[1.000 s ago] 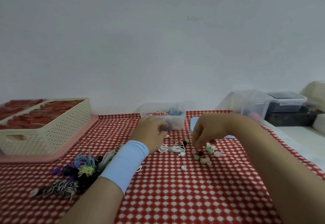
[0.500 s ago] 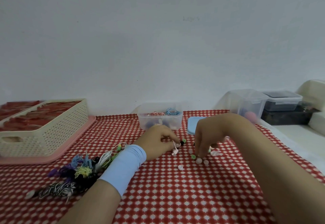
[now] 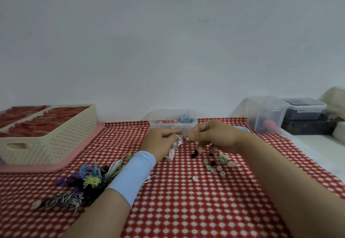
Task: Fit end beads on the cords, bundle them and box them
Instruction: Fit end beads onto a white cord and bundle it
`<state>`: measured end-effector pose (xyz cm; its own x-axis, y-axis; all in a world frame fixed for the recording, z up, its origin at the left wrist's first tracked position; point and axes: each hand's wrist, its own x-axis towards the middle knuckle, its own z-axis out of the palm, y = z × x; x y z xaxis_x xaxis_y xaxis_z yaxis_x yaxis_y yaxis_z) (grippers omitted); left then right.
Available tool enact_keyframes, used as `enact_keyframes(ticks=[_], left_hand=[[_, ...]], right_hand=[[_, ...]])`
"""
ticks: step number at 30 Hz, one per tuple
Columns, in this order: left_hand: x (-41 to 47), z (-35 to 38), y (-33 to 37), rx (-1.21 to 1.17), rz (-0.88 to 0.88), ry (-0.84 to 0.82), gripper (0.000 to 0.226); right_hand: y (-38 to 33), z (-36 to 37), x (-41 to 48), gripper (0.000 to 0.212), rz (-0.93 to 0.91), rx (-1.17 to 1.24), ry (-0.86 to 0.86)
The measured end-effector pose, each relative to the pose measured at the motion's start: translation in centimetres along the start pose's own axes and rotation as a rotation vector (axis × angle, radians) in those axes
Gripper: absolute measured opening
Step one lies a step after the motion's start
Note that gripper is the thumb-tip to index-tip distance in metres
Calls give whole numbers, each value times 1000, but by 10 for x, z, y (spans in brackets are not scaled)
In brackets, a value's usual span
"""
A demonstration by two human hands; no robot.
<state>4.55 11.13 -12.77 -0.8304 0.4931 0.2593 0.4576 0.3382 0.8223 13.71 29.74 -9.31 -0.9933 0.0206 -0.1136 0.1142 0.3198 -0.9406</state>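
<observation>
Two hands: both are raised just above the red-and-white checked tabletop (image 3: 186, 209), nearly meeting in front of the clear box (image 3: 173, 125).
Left hand (image 3: 160, 142): the grip is clenched round a white cord (image 3: 174, 147) — its loops hang from the fist down to the cloth.
Right hand (image 3: 212, 136): thumb and forefinger pinch a small pale piece (image 3: 187, 138) just beside the cord's upper end; whether the two touch I cannot tell.
Loose beads (image 3: 221, 163): white, green and black, scattered on the tabletop below and near the right hand.
Cord pile (image 3: 84, 179): blue, yellow, purple and black-and-white strands, left of the blue wrist sleeve (image 3: 134, 174).
Clear box: holds coiled pink and blue bundles, at the far edge.
Cream basket (image 3: 50, 136): sits on a pink tray (image 3: 78, 155), far left.
Lidded containers (image 3: 268, 114): far right — beside the checked cloth.
</observation>
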Motion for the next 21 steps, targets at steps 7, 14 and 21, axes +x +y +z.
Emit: enact_keyframes(ticks=[7,14,21], left_hand=[[4,2,1,-281,-70,29,20],[-1,-2,10,-320,-28,-69,20],[4,-5,-1,-395,-65,-74,13]], right_hand=[[-5,18,2,20,13,151,5],[-5,16,0,20,-16,159,42],[-8,16,0,18,-24,243,14]])
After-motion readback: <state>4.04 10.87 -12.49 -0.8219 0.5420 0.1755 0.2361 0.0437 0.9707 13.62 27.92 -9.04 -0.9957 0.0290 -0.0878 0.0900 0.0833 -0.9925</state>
